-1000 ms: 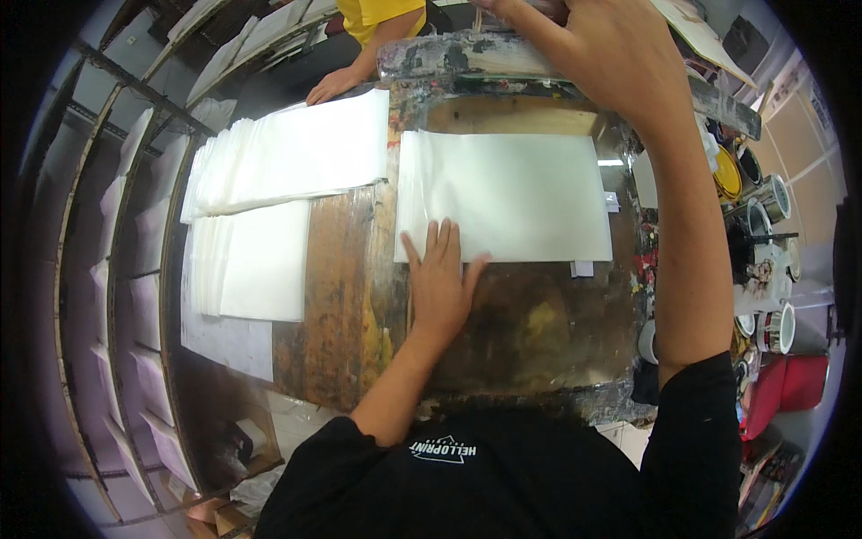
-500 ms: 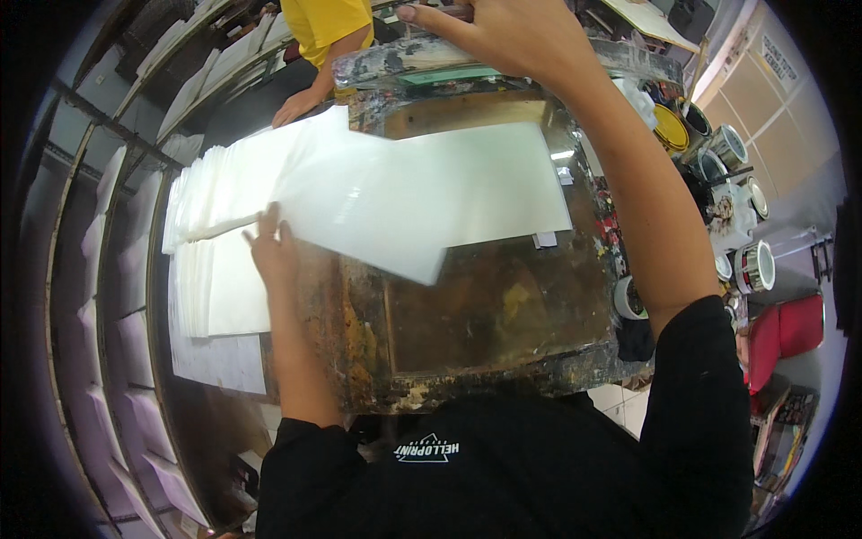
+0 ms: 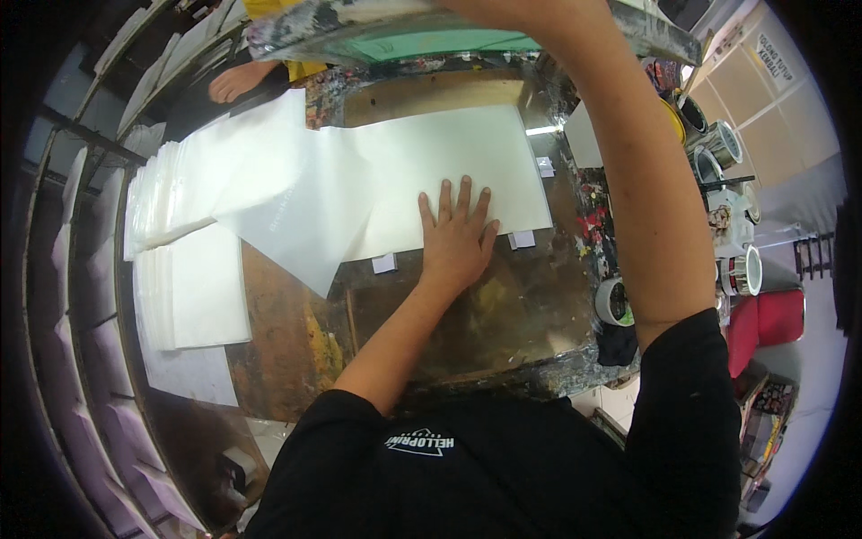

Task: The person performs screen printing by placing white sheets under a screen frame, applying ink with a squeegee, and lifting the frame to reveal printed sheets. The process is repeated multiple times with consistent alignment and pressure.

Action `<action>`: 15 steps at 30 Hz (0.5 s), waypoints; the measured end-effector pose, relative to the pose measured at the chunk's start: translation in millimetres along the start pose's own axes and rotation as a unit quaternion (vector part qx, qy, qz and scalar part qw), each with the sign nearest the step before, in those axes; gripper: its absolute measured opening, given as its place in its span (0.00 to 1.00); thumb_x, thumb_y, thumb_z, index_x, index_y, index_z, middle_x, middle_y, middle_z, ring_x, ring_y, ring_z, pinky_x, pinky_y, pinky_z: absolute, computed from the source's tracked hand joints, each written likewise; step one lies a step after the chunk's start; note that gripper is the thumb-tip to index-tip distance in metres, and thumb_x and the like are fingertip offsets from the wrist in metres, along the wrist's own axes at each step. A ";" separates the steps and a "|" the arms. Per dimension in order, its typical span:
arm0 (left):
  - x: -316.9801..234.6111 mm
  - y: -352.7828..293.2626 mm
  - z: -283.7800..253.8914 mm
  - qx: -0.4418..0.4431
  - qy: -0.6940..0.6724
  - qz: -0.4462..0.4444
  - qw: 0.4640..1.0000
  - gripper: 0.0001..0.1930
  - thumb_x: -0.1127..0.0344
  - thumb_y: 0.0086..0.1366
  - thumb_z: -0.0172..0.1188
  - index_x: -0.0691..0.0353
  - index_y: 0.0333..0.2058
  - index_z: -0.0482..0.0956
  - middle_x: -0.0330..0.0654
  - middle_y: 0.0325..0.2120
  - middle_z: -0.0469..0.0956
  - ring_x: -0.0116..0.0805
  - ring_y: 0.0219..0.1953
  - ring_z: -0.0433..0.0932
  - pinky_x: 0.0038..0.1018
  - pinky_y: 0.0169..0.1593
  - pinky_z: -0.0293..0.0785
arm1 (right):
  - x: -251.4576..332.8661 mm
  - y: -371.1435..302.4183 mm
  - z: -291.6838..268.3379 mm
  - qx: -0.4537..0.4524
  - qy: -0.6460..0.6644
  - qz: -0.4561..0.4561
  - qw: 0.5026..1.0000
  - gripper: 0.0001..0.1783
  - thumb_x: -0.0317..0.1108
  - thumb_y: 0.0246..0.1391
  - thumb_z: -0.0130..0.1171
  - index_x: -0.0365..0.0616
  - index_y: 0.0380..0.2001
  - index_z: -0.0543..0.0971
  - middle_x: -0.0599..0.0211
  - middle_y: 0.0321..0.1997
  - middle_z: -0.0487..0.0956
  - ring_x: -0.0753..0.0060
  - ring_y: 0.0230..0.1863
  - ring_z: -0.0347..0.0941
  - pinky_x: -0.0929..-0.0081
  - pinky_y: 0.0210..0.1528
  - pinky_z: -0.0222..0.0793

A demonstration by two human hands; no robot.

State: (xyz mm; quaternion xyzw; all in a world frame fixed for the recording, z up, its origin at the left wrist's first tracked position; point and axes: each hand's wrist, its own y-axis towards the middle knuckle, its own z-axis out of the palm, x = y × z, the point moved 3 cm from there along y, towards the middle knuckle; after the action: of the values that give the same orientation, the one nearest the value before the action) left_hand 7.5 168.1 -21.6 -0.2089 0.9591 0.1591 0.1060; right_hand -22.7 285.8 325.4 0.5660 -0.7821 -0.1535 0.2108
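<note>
My left hand (image 3: 459, 235) lies flat, fingers spread, on the near edge of a white sheet (image 3: 417, 148) on the stained work board (image 3: 422, 323). Small white tabs (image 3: 521, 240) sit along the sheet's edges. A translucent sheet (image 3: 301, 220) overlaps its left end and reaches the stack of white sheets (image 3: 206, 162). At the top, my right hand (image 3: 530, 13) is at a paint-smeared frame with a green panel (image 3: 422, 43), held raised above the far side of the board. The picture's upper edge cuts off the right fingers, so their grip is hidden.
Another pile of white sheets (image 3: 202, 283) lies at the near left, beside a rack (image 3: 99, 296) holding sheets. A co-worker's hand (image 3: 241, 83) rests at the far left. Paint cans (image 3: 741, 269), a roll of tape (image 3: 614, 301) and a red chair (image 3: 777, 319) are on the right.
My left hand has moved right from the stack to press flat on the white sheet. The translucent sheet has shifted left and settled. The frame looks larger and higher, with my right hand beside it.
</note>
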 end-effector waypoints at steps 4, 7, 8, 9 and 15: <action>-2.2 4.2 -4.2 0.002 -0.025 0.015 1.000 0.29 0.48 0.77 0.48 0.54 0.71 0.68 0.53 0.74 0.59 0.62 0.77 0.52 0.66 0.75 0.37 | -2.9 16.8 2.7 -0.075 -0.060 -0.020 0.995 0.49 0.73 0.65 0.43 0.33 0.21 0.85 0.44 0.25 0.83 0.46 0.31 0.83 0.52 0.38 0.79; -4.2 4.1 -5.9 0.003 -0.018 0.032 0.999 0.30 0.47 0.78 0.46 0.53 0.72 0.66 0.53 0.75 0.58 0.63 0.77 0.52 0.65 0.75 0.40 | -10.4 21.8 5.1 -0.068 -0.077 0.020 0.995 0.50 0.74 0.64 0.42 0.31 0.24 0.86 0.42 0.28 0.84 0.43 0.35 0.84 0.51 0.43 0.79; -4.9 3.6 -5.2 0.001 -0.023 0.034 0.999 0.30 0.47 0.78 0.46 0.53 0.72 0.66 0.53 0.75 0.58 0.63 0.77 0.52 0.65 0.75 0.40 | -16.5 22.4 9.2 -0.096 -0.085 -0.007 0.992 0.50 0.74 0.64 0.42 0.31 0.23 0.86 0.42 0.28 0.84 0.43 0.35 0.84 0.51 0.43 0.79; -3.9 4.1 -5.3 -0.004 -0.025 0.030 0.999 0.30 0.47 0.78 0.46 0.53 0.72 0.66 0.53 0.75 0.58 0.63 0.76 0.52 0.65 0.75 0.40 | -10.6 19.9 6.5 -0.065 -0.068 -0.002 0.996 0.50 0.75 0.64 0.42 0.32 0.24 0.86 0.42 0.28 0.84 0.43 0.35 0.84 0.51 0.42 0.79; -6.4 4.7 2.8 -0.012 -0.031 0.027 0.999 0.30 0.45 0.78 0.45 0.52 0.72 0.67 0.53 0.75 0.58 0.61 0.77 0.52 0.66 0.75 0.36 | -5.0 0.6 1.4 -0.039 -0.031 -0.012 0.999 0.49 0.77 0.61 0.44 0.34 0.26 0.87 0.43 0.29 0.85 0.42 0.36 0.84 0.52 0.42 0.79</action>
State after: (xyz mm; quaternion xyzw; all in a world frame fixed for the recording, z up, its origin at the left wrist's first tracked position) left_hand 11.6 175.5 -21.2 -0.1788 0.9587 0.1801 0.1286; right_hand -22.6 290.8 323.7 0.5614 -0.7751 -0.2035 0.2064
